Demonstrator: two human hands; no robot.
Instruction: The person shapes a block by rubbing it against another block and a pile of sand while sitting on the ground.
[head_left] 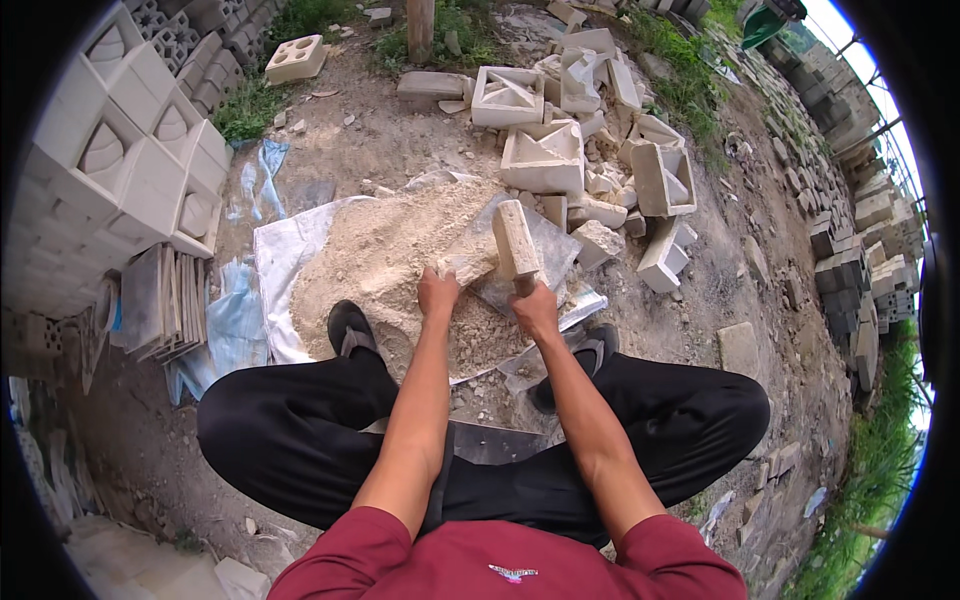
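Note:
My right hand (535, 307) is closed round the short handle of a mallet. Its pale, block-shaped head (514, 238) is raised above the sheet, tilted slightly left. In my left hand (438, 291) is the near end of a pale, dusty piece of block (472, 266), lying just left of the mallet head. Under both hands spreads a heap of beige crushed rubble (385, 240) on a white sack sheet (283, 265). A grey flat slab (555, 243) lies partly under the mallet head.
Broken hollow blocks (543, 158) are piled ahead to the right. Patterned blocks (150, 125) stand stacked on the left, with thin upright boards (165, 300) below. Blue plastic (238, 315) lies beside the sheet. My sandalled feet (350, 328) flank the heap.

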